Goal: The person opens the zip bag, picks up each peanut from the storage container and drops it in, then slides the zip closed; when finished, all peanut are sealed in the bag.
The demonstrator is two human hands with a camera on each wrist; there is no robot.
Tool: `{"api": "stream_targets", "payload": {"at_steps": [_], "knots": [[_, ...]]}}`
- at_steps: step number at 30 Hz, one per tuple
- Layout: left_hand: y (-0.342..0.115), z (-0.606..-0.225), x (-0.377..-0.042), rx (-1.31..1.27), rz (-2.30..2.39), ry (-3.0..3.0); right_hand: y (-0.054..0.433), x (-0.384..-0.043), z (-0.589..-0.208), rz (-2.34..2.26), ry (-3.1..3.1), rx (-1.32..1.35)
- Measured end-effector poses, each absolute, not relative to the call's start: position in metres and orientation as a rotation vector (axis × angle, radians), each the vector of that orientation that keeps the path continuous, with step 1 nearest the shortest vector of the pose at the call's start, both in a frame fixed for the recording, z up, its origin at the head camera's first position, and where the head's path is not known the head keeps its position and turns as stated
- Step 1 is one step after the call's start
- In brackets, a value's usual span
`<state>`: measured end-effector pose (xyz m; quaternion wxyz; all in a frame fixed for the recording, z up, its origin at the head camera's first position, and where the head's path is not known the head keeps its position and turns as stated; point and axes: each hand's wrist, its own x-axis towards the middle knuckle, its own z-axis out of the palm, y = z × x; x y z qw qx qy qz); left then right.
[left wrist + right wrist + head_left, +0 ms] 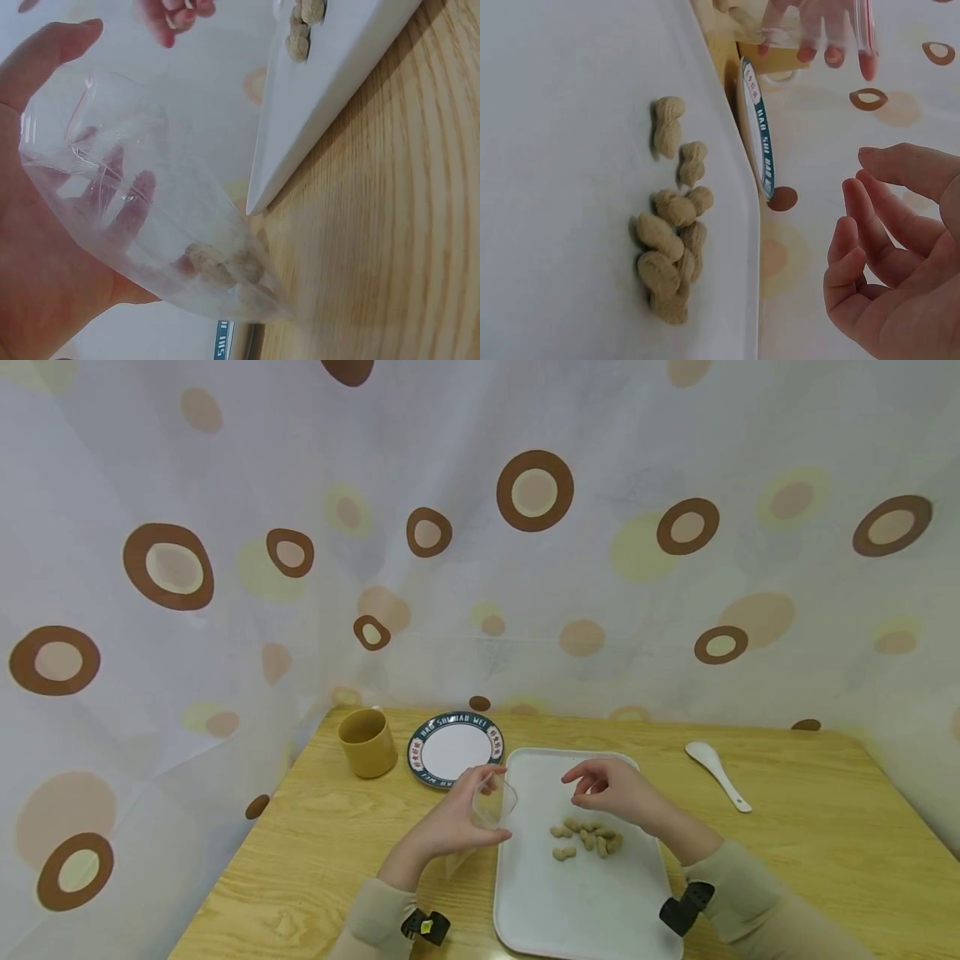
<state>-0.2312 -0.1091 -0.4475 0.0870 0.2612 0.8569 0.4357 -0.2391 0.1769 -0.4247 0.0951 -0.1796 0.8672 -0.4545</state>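
My left hand holds a clear zip-top plastic bag with its mouth spread wide. Several peanuts lie in the bag's bottom corner, seen through the plastic in the left wrist view. Over the white tray hovers my right hand, its fingers loosely bent and thumb near the index fingertip. I see nothing between those fingers in the right wrist view. Below it, a small cluster of unshelled peanuts lies on the tray, apart from the hand.
Behind my left hand is a plate with a dark patterned rim. A yellow mug stands at the table's back left. To the tray's right a white spoon lies on the wooden table. A spotted curtain hangs behind.
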Motion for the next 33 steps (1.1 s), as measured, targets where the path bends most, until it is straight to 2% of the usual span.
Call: {"api": "stream_targets", "payload": {"at_steps": [13, 33], "knots": [[-0.110, -0.448, -0.230, 0.816, 1.312, 2.563, 0.204, -0.239, -0.444, -1.185, 2.654, -0.416], [-0.109, -0.448, -0.231, 0.789, 1.312, 2.539, 0.213, -0.248, -0.468, -1.099, 2.605, -0.418]]}}
